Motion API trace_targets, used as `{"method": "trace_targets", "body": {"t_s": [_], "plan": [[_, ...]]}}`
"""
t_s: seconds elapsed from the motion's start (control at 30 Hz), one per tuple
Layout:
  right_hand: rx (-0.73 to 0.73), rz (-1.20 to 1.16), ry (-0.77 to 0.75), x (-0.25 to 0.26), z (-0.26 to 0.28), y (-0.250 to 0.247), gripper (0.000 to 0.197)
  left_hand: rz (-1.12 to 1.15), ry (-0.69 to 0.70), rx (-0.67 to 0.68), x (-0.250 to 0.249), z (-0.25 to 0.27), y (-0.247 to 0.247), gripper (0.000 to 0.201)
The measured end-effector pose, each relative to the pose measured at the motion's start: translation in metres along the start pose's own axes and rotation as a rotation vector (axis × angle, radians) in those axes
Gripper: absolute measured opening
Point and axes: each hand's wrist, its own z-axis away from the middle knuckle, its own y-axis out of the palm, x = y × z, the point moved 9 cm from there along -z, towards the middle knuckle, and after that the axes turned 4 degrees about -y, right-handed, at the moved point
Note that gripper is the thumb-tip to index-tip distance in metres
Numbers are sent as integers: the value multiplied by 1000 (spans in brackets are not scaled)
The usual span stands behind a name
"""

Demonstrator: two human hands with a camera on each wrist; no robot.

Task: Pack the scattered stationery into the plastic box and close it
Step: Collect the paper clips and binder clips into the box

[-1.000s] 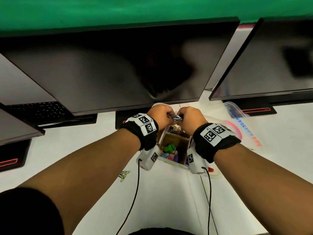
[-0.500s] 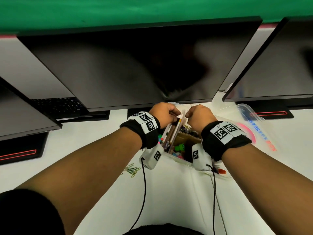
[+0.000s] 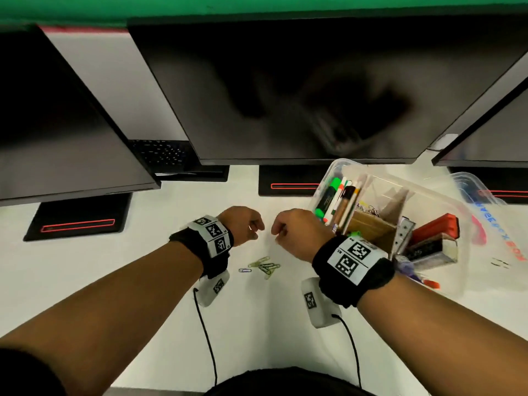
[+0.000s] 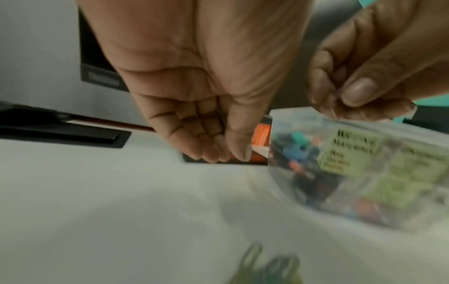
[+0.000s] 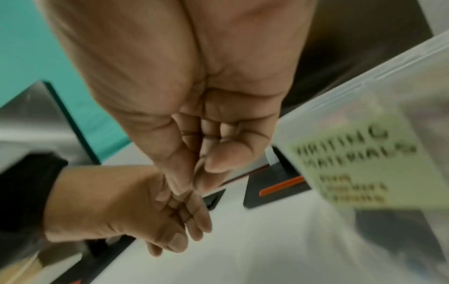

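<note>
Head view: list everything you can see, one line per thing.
paper clips: small loose pile, green, dark and one pale, on the table between the wrists
plastic box: one, clear, open, right of the hands
markers and pens: several, green, white and black, upright in the box's left compartment
cardboard divider: brown, inside the box
stapler: one, red and black, in the box's right side
lid: one, clear with printed letters, right of the box
monitors: three, black, along the back
table: white
left hand: fingers curled, holding nothing
right hand: fingers curled, nothing visibly held
</note>
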Motion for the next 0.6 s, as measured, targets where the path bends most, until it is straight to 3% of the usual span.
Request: {"method": "trace_targets", "body": {"t_s": [0.13, 0.27, 0.47, 0.6], "plan": [[212, 79, 17, -11, -5, 66, 32, -118, -23, 151, 28, 11, 47, 35], [294, 85, 25, -27, -6, 105, 28, -165, -29, 170, 42, 12, 69, 44], [254, 85, 6, -38, -12, 123, 39, -99, -34, 86, 43, 9, 81, 37], [181, 8, 34, -39, -17, 127, 31, -10, -55, 22, 40, 8, 84, 29]]}}
